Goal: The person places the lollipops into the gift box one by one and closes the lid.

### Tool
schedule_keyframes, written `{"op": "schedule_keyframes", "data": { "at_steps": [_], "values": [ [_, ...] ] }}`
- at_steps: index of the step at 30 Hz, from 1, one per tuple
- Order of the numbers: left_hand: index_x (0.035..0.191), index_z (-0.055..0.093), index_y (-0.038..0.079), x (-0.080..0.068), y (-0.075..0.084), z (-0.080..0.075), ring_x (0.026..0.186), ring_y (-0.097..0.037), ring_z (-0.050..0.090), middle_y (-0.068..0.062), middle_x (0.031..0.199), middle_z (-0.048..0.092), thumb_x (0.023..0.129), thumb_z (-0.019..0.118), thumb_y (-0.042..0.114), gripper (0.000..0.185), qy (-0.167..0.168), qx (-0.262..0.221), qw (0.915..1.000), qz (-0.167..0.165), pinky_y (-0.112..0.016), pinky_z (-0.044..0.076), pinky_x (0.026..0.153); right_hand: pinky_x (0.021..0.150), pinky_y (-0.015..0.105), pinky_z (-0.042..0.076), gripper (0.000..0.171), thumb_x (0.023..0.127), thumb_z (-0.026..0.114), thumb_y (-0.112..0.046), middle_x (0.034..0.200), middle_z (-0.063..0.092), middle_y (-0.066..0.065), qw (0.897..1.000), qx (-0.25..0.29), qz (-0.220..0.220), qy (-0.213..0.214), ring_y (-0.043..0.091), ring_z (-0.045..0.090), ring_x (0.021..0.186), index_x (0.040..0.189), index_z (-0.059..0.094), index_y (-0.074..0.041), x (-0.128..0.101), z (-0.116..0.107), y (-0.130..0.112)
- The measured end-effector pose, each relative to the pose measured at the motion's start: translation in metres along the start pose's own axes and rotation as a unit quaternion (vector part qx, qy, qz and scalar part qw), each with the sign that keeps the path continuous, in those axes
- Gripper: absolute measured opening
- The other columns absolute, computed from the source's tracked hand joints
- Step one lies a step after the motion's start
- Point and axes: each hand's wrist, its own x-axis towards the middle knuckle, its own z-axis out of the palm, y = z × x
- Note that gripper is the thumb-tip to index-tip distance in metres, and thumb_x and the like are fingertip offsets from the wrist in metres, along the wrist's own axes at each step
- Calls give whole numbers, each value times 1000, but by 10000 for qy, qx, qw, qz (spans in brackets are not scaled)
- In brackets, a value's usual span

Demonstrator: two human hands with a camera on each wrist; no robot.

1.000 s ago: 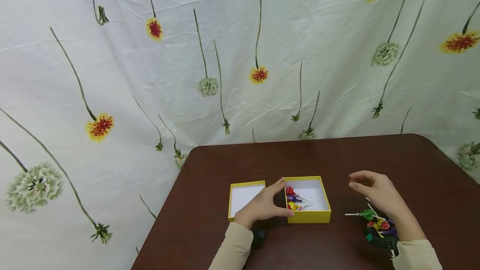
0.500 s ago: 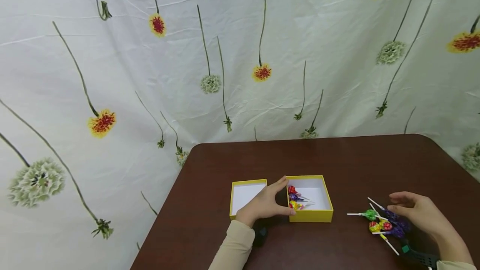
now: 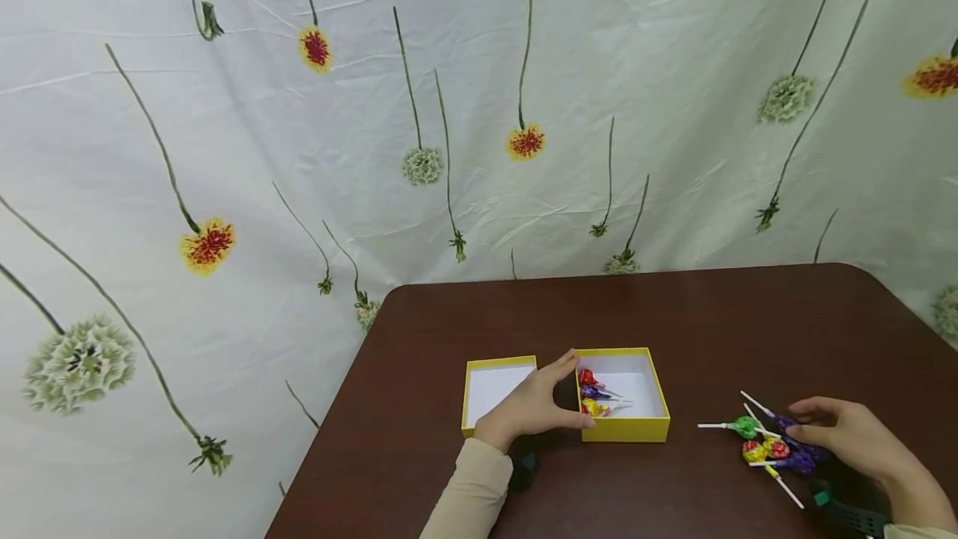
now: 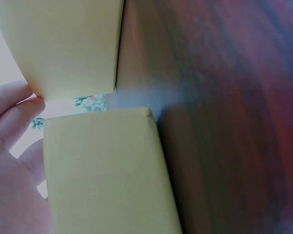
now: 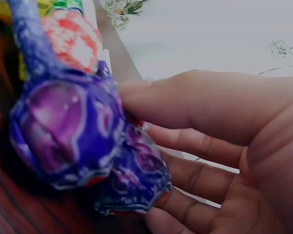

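Note:
In the head view, my left hand (image 3: 527, 408) holds the left side of a yellow box (image 3: 625, 431), thumb at its front corner and fingers at the back. Several wrapped lollipops (image 3: 591, 393) lie along that box's left inner wall. At the right, my right hand (image 3: 861, 437) reaches over a loose pile with green, yellow-red and purple wrappers. Its thumb and fingers are around a purple lollipop (image 3: 785, 422), partly hidden by the hand. The right wrist view shows another purple lollipop (image 5: 63, 131) close up, beside the thumb.
A second, shallower yellow box part with a white inside (image 3: 497, 389) lies left of the box, partly behind my left hand. Loose sticks, such as the green lollipop (image 3: 743, 427)'s, point outward from the pile. A flower-printed cloth (image 3: 464, 106) hangs behind the dark table (image 3: 674, 306).
My right hand has come down and to the right, from between the box and the pile to the purple lollipops. My left hand stays at the box. The head view has shifted slightly.

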Motion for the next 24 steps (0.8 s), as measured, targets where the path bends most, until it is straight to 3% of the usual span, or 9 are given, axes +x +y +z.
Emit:
{"op": "schedule_keyframes", "data": {
  "at_steps": [11, 24],
  "values": [
    [159, 32, 19, -1, 1, 0, 153, -26, 27, 3, 168, 23, 81, 80, 48, 96, 16, 0, 10000, -31, -59, 21, 122, 70, 33, 52, 44, 94, 71, -25, 98, 72, 8, 9999, 8, 86, -101, 16, 64, 87, 115, 64, 13, -2, -1, 0],
    [158, 33, 17, -1, 3, 0, 153, -26, 27, 2, 168, 23, 81, 80, 47, 95, 12, -48, 10000, -66, -59, 19, 122, 66, 33, 48, 48, 96, 68, -34, 105, 71, 16, 9998, -98, 135, 74, 21, 63, 91, 118, 64, 9, -4, -3, -1]
  ]
}}
